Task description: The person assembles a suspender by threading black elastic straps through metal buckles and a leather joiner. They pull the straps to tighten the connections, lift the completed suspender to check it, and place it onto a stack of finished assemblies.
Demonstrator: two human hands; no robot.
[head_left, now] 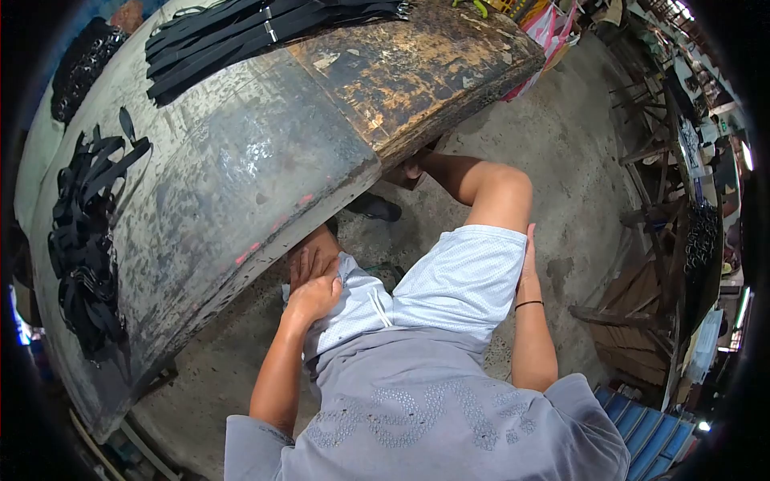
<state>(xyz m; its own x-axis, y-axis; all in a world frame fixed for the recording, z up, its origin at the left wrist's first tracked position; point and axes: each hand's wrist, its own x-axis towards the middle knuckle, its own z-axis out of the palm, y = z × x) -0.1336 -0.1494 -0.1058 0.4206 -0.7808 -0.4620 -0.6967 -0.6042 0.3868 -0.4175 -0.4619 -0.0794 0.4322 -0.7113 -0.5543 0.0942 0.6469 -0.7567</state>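
Observation:
My left hand (pixel 313 289) rests on my left thigh near the table edge. Its fingers lie stretched over the hem of my light shorts (pixel 457 276), with nothing in them. Against the outer side of my right thigh is my right hand (pixel 528 260), seen edge-on, its fingers straight and holding nothing I can see. A dark band circles that wrist. On the worn table (pixel 241 160) before me lies a tangled heap of black straps (pixel 84 248) at the left. Farther back, a flat bundle of black straps (pixel 216 48) has a shiny metal piece (pixel 270 28) across it.
A dark pile with metal bits (pixel 84 60) sits at the table's far left. Beyond the table's right corner hangs a pink and white plastic bag (pixel 549 40). Wooden racks (pixel 666 297) stand along the right, and a blue slatted object (pixel 646 433) is at lower right.

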